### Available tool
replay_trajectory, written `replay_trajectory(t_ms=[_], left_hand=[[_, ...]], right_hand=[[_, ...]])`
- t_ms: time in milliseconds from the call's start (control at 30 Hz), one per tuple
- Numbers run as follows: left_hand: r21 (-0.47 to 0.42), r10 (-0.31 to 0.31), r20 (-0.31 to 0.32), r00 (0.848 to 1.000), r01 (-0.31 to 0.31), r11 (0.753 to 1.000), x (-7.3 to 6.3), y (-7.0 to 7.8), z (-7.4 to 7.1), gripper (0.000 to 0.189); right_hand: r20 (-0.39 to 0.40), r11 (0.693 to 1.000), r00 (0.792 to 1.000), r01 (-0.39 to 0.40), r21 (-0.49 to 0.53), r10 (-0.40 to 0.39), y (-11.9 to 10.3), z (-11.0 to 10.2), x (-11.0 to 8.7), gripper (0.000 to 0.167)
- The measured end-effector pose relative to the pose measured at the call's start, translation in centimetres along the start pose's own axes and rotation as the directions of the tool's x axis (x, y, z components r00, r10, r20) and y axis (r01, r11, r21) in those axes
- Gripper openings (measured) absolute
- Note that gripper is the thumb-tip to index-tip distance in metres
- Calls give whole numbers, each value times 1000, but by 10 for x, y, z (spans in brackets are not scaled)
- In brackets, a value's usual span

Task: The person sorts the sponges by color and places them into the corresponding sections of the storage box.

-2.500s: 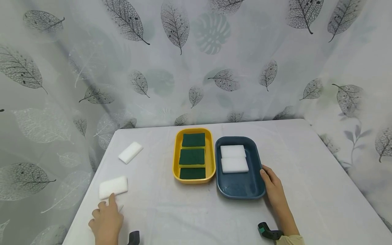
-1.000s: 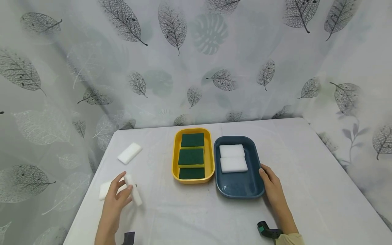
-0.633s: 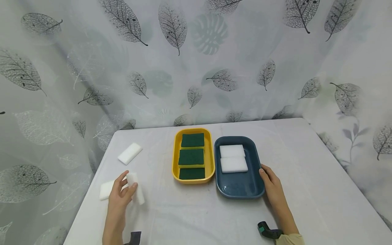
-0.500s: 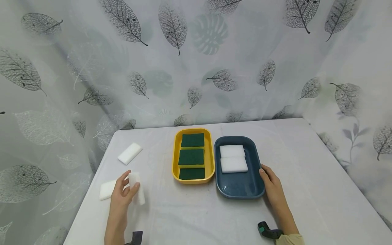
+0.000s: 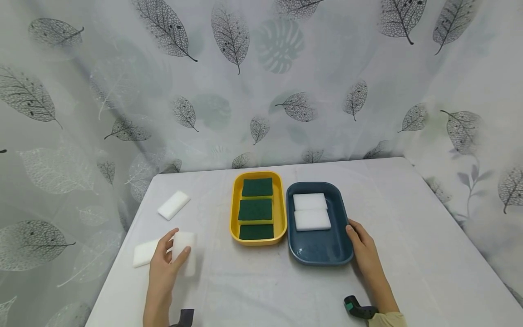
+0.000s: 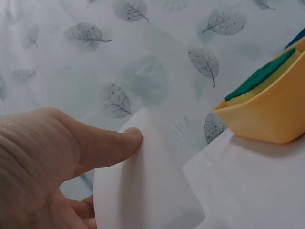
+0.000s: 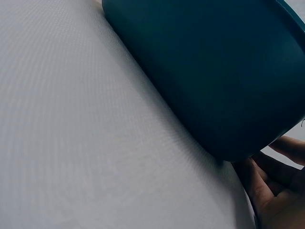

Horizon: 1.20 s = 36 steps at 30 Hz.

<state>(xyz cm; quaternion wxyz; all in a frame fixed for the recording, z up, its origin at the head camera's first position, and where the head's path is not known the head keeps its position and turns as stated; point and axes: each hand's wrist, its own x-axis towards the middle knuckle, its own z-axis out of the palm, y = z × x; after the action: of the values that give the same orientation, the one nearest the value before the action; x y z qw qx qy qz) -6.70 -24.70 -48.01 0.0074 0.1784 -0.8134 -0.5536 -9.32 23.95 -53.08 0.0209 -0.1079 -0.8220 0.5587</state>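
Note:
My left hand point(image 5: 163, 268) pinches a white sponge point(image 5: 185, 254) between thumb and fingers, above the left part of the table. In the left wrist view the thumb presses on the broad face of the sponge point(image 6: 147, 181). A second white sponge point(image 5: 145, 253) lies just behind that hand, partly covered by it. Farther back a third white sponge point(image 5: 173, 205) lies at an angle. My right hand point(image 5: 365, 247) holds the right side of a blue tray point(image 5: 318, 252), fingers against its outer wall. Two white sponges point(image 5: 312, 220) lie flat in the tray's back half.
Left of the blue tray stands a yellow tray point(image 5: 283, 204), almost touching it. Several green-and-yellow scouring sponges point(image 5: 255, 210) lie in a column inside. A white cloth covers the table point(image 5: 253, 290); a leaf-print curtain point(image 5: 261, 81) hangs behind and at the sides.
My left hand has picked up a white sponge from the table's front left and moved it up and right. The sponge has turned its broad face into view. My right hand stays at the blue tray.

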Motion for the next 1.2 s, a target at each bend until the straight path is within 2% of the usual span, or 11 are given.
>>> replay_trajectory(t_ms=[200, 600, 800, 1033, 1200], left_hand=[[-51, 36, 22, 999, -35, 998, -1, 8, 11, 65], [-130, 75, 91, 993, -62, 990, 2, 22, 47, 50], [-175, 93, 129, 987, -69, 982, -2, 29, 59, 42], [-205, 116, 140, 983, -86, 975, -5, 37, 74, 32], [-225, 127, 143, 981, -93, 970, -7, 44, 86, 32]], right_hand=[[0, 1000, 1000, -1, -6, 1, 2, -1, 0, 65], [6, 1000, 1000, 4, 0, -4, 3, -2, 1, 65], [16, 1000, 1000, 8, 1, -8, 4, -2, 1, 67], [17, 1000, 1000, 5, 2, -5, 3, -2, 1, 66], [20, 1000, 1000, 6, 5, -6, 3, -2, 1, 66]])
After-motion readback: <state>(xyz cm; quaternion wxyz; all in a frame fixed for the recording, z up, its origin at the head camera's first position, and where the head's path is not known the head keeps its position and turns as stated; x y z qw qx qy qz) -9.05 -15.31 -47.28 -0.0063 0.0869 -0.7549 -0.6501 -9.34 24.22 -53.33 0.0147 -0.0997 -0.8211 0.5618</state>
